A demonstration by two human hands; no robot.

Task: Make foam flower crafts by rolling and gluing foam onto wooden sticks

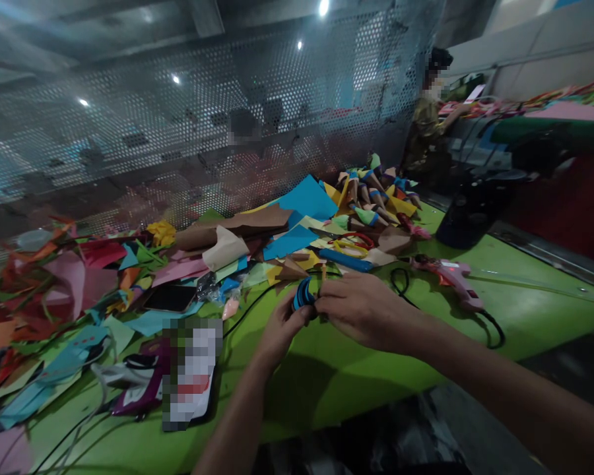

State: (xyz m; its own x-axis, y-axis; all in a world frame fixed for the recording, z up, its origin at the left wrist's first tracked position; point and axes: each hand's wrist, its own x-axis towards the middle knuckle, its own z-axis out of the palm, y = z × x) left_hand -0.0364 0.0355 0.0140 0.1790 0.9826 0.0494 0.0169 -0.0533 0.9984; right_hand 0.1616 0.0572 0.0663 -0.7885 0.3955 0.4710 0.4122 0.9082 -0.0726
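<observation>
My left hand (283, 323) is closed round a small curved blue piece with dark stripes (303, 295), perhaps paper or felt. The fingers of my right hand (354, 307) are pinched together at its right side, with a bit of yellowish-brown material showing by the fingertips. What exactly those fingertips grip is hidden. Both hands are just above the green table (366, 389). Beyond them lie a blue-handled tool (346, 260) and yellow and red scissors handles (350, 245). A pink glue gun (458, 280) lies to the right of my right hand.
Coloured paper scraps (79, 270) cover the left side. Small paper cones (371, 188) are heaped at the back. A dark phone (171, 298), another phone (193, 376) and a purple corded device (146, 379) lie left. A dark container (468, 211) and a person (428, 125) are right.
</observation>
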